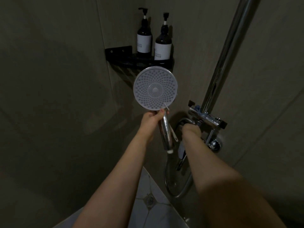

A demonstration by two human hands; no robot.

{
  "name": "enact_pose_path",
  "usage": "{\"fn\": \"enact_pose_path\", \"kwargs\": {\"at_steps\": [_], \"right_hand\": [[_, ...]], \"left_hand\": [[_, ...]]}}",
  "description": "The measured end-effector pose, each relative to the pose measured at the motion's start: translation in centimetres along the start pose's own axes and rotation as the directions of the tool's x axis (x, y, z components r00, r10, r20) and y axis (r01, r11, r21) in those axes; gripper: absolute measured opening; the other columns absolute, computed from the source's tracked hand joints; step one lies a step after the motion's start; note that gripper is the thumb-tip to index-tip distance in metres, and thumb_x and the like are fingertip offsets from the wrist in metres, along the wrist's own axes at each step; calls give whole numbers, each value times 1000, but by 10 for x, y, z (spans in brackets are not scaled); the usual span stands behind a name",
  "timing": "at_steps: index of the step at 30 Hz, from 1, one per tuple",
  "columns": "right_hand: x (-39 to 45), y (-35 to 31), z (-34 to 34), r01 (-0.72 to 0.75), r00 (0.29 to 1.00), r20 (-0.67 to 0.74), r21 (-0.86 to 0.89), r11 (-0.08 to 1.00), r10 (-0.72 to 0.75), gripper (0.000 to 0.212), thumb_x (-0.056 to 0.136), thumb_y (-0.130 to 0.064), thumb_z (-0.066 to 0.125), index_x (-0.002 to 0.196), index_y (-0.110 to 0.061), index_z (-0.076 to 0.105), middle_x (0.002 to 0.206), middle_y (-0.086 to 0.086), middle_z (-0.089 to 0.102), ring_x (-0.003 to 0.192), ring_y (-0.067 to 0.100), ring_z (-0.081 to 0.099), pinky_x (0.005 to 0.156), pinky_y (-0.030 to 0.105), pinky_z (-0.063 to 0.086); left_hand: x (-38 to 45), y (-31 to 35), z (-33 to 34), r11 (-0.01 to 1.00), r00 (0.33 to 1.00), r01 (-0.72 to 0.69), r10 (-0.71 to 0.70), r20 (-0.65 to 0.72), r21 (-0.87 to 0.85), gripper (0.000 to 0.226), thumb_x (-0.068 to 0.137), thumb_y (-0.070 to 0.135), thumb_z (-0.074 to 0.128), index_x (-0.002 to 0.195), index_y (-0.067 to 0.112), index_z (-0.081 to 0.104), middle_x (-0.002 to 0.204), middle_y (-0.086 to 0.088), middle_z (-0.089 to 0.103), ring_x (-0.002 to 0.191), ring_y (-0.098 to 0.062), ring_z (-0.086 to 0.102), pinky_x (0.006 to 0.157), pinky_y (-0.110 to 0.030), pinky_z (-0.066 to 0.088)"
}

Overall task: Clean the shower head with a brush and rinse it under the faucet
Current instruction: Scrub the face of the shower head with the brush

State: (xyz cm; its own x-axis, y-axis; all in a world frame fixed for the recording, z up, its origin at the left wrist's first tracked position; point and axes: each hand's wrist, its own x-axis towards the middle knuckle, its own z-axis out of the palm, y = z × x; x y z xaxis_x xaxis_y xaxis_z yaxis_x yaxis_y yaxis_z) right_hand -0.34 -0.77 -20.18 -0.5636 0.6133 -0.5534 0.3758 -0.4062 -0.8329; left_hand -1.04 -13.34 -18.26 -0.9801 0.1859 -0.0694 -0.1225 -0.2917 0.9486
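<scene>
1 shower head (155,90) in left hand (150,120); right hand (191,129) around faucet (206,117); 2 bottles (153,41).

Place: was a dim home shower stall.
Evidence: tiled walls (49,79), floor drain (149,200), chrome riser pipe (227,55), pump bottles (144,40) on corner shelf (118,54).

— Walls?
— Large grey-beige tiles (49,79), dimly lit, meeting at a corner.
— Fittings?
— One black corner shelf (121,55) carrying two dark pump bottles (144,38) with white labels; one chrome riser pipe (230,46) at right.
— Floor?
— Pale marbled tiles (158,209), one round drain (149,200).
</scene>
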Motion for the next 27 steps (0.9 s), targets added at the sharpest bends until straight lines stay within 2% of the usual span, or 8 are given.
{"fn": "enact_pose_path", "kwargs": {"at_steps": [2,4,9,12,15,18,21,27], "right_hand": [[2,2,0,-12,998,65,166,986,1,37,100,-14,37,131,4,46,111,19,60,90,29,57,56,20,52],[4,3,-4,-81,994,95,377,923,49,25,98,-14,41,110,1,58,77,11,55,60,19,49,26,11,34],[24,7,-20,-250,927,362,401,881,98,22,95,-11,45,73,-10,48,51,4,51,24,3,42,23,9,23],[25,8,-17,-171,957,268,224,959,108,21,93,-16,46,72,-15,47,54,-3,38,21,1,32,22,10,18],[20,10,-8,-73,995,72,97,993,66,20,89,-15,51,69,-12,51,54,0,43,33,9,43,30,11,31],[16,11,0,-8,1000,-28,75,997,11,12,86,-11,53,87,-6,63,71,7,65,62,19,64,49,25,50],[21,15,1,62,988,-129,-129,990,-79,29,86,-16,55,109,0,62,104,15,68,79,25,61,68,31,51],[19,15,-5,143,969,-136,-372,917,-206,35,90,-19,54,118,3,57,120,18,62,108,33,60,78,32,46]], "left_hand": [[1,0,-2,1000,1000,0,0,20,2,17,92,16,54,88,7,67,84,-1,65,79,-12,59,85,-28,46],[3,1,-2,1000,999,0,0,39,3,18,92,17,54,82,12,67,79,2,68,74,-9,61,80,-26,47],[4,-2,3,999,997,-1,4,80,-37,17,93,14,50,85,10,64,64,10,70,63,2,64,72,-20,47],[3,-4,7,999,996,2,1,87,-35,17,93,14,50,84,12,65,69,8,70,68,-3,64,79,-23,48],[1,-7,10,1000,996,6,-5,84,-5,17,92,17,53,83,14,67,80,3,68,78,-9,62,85,-26,48],[-3,-8,9,1000,998,4,-5,62,23,15,92,16,54,85,12,66,73,6,68,68,-2,64,66,-14,50],[-4,-9,4,998,1000,4,-5,23,63,18,92,14,53,92,2,67,77,3,67,62,4,64,60,-8,49],[-9,-9,-10,995,1000,18,-19,5,100,27,93,13,52,109,-4,63,86,2,65,79,-4,60,67,-8,49]]}}
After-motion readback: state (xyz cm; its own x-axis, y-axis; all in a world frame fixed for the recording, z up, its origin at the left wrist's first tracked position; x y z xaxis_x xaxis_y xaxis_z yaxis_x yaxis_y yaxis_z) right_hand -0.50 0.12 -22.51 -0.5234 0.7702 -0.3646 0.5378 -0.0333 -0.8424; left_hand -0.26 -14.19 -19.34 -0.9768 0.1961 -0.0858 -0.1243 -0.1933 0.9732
